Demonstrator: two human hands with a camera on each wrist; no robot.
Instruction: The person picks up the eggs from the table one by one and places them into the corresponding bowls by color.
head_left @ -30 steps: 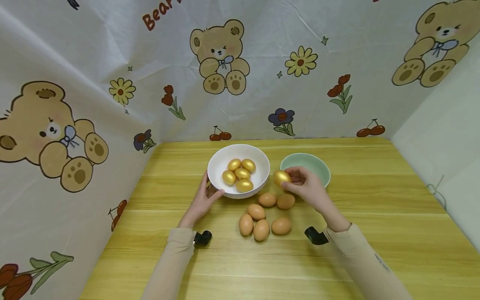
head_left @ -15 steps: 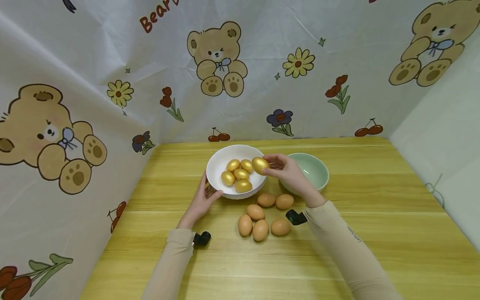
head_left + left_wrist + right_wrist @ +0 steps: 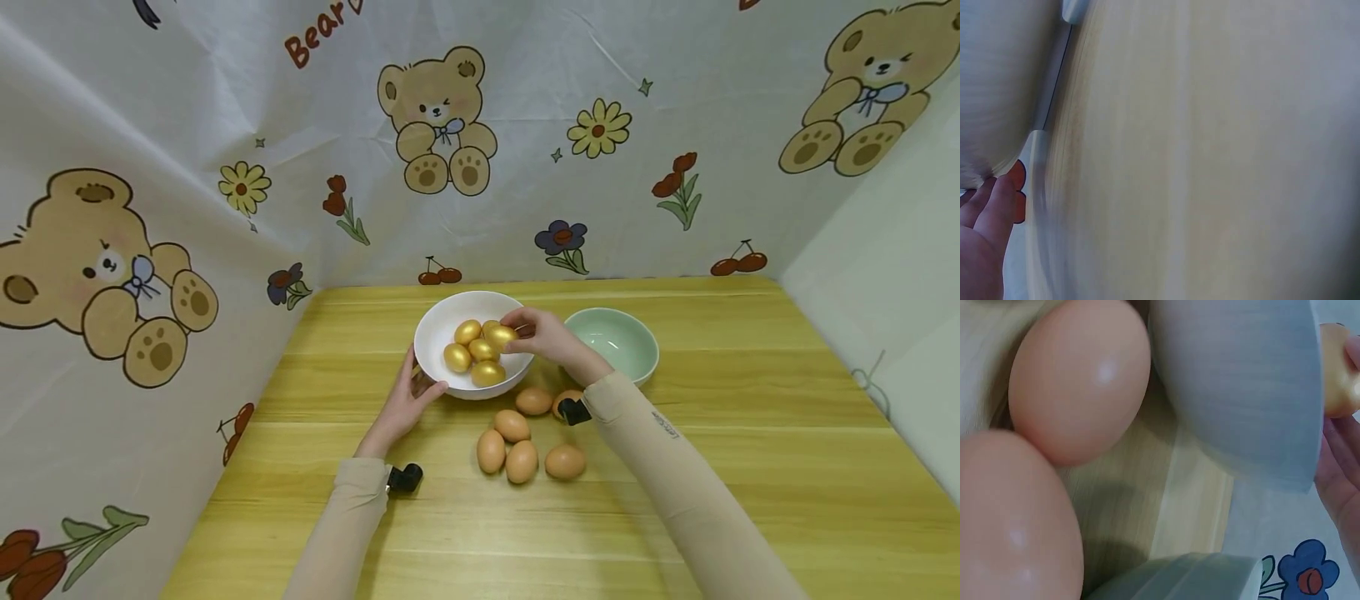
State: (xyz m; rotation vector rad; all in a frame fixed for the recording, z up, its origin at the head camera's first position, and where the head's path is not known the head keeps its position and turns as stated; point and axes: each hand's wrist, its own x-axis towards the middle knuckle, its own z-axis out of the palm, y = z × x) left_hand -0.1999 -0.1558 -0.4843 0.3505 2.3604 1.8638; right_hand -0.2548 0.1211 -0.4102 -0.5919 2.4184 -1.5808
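In the head view a white bowl holds several golden eggs. My left hand grips its left side, thumb at the rim and fingers round the outer wall. The left wrist view shows those fingers against the underside. Over the bowl's right part, my right hand pinches another golden egg between thumb and fingers, low among the others and overlapping one of them. The right wrist view catches this egg just past the bowl's rim, partly hidden by the wall.
Several brown eggs lie loose on the wooden table in front of the bowls, one partly behind the right wrist camera. A pale green bowl stands right of the white one, behind my right forearm. A bear-print cloth hangs behind.
My right hand has carried the golden egg leftward from in front of the green bowl and down into the white bowl. The front right brown egg has shifted slightly. My left hand stays put.
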